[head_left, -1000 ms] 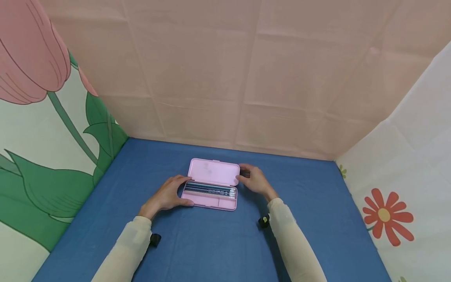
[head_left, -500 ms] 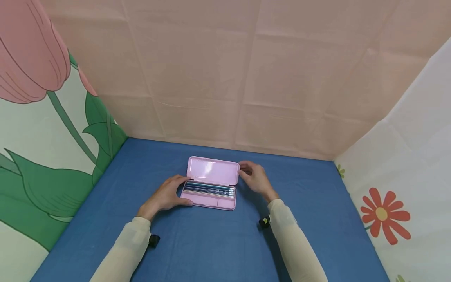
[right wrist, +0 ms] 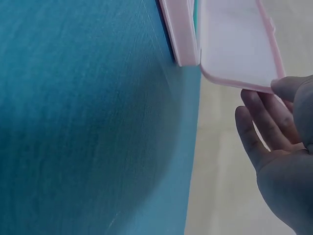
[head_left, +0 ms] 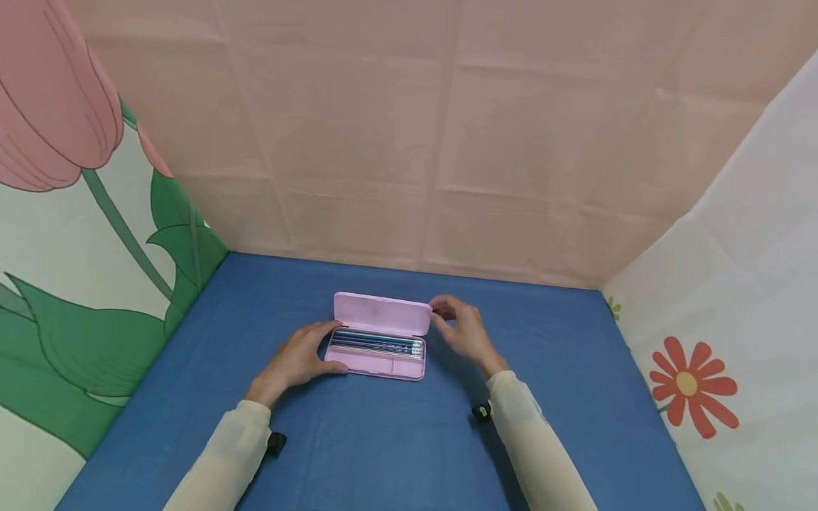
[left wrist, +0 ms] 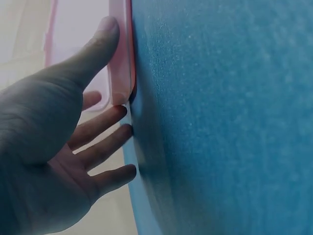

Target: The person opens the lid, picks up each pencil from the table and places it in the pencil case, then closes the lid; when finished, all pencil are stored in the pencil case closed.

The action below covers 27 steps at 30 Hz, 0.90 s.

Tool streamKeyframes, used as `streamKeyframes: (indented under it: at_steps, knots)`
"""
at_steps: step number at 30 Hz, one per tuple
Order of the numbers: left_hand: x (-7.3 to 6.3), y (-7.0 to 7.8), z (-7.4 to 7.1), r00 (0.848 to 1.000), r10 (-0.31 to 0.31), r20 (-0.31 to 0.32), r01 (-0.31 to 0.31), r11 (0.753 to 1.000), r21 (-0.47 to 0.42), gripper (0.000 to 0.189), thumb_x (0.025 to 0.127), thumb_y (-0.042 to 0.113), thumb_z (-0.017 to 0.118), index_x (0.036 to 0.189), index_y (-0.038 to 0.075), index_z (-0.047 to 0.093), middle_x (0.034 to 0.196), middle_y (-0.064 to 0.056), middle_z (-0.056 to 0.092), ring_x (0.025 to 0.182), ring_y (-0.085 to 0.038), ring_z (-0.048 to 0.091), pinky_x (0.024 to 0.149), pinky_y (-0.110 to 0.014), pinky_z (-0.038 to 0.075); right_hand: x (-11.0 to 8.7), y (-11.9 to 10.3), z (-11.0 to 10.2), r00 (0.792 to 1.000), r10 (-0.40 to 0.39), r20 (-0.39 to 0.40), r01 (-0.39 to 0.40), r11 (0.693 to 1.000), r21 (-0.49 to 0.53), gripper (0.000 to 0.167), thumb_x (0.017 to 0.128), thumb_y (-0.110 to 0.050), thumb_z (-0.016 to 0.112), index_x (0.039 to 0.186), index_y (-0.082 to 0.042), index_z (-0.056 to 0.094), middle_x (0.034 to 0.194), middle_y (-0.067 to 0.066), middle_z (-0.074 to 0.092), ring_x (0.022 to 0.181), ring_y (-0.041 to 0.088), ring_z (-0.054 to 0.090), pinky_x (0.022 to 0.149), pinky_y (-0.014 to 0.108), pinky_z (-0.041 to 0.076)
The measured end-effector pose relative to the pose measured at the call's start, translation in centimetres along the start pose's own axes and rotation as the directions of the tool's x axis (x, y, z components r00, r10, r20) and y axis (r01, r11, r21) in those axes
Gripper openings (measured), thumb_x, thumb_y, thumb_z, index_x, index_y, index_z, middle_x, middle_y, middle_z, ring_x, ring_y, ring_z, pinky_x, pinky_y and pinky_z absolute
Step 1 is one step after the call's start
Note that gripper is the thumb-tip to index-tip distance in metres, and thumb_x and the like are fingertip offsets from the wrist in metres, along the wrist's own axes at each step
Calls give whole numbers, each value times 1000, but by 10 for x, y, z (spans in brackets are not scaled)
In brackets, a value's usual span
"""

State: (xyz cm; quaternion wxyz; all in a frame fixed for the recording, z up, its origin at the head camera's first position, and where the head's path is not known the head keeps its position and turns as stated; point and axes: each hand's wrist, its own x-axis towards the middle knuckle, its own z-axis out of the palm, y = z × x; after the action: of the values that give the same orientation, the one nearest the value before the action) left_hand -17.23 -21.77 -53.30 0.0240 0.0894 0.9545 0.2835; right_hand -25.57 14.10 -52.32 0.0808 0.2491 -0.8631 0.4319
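A pink pencil case (head_left: 361, 364) lies open on the blue cloth, its hinged lid (head_left: 382, 314) raised at the back. Several dark pencils (head_left: 377, 343) lie side by side in its rear compartment; a narrow divided compartment runs along the front. My left hand (head_left: 297, 362) holds the case's left end, thumb (left wrist: 100, 46) along the front wall and index finger at the back corner. The other left fingers spread out past the end. My right hand (head_left: 469, 332) pinches the lid's right edge between thumb (right wrist: 286, 88) and fingers, seen closely in the right wrist view.
Blue cloth (head_left: 383, 447) covers the table around the case. A plain beige sheet (head_left: 409, 142) hangs behind it. Printed flower sheets stand at the left (head_left: 96, 341) and right (head_left: 754, 284). Both wrists wear small black cameras.
The lid has swung up to a steeper angle, with my right hand still on its edge. The left hand and the case body stay in place.
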Motion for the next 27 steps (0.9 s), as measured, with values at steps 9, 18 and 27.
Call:
streamKeyframes:
  at_steps: [9, 18, 27]
  knots:
    - [-6, -1, -1, 994, 36, -98, -31, 998, 53, 92, 86, 51, 99, 160, 8, 63, 157, -24, 68, 142, -50, 68, 116, -72, 56, -10, -8, -1, 999, -47, 13, 47, 999, -15, 11, 109, -9, 76, 119, -6, 77, 111, 12, 83, 101, 27, 82, 95, 52, 69]
    - [-4, 2, -16, 909, 171, -380, -194, 981, -23, 39, 100, 20, 88, 133, 2, 77, 105, -13, 78, 99, -34, 75, 85, -56, 65, -21, -11, -6, 994, -68, 84, 69, 997, -17, 16, 107, -8, 78, 123, -9, 81, 117, 10, 84, 103, 25, 81, 92, 55, 69]
    - [4, 19, -29, 895, 209, -394, -245, 968, -44, 35, 103, 20, 86, 133, 6, 76, 130, -16, 76, 120, -39, 75, 100, -62, 64, -33, -13, -8, 982, -120, 148, 123, 992, -11, 15, 108, -16, 78, 123, -14, 82, 125, 6, 82, 118, 26, 79, 102, 53, 67]
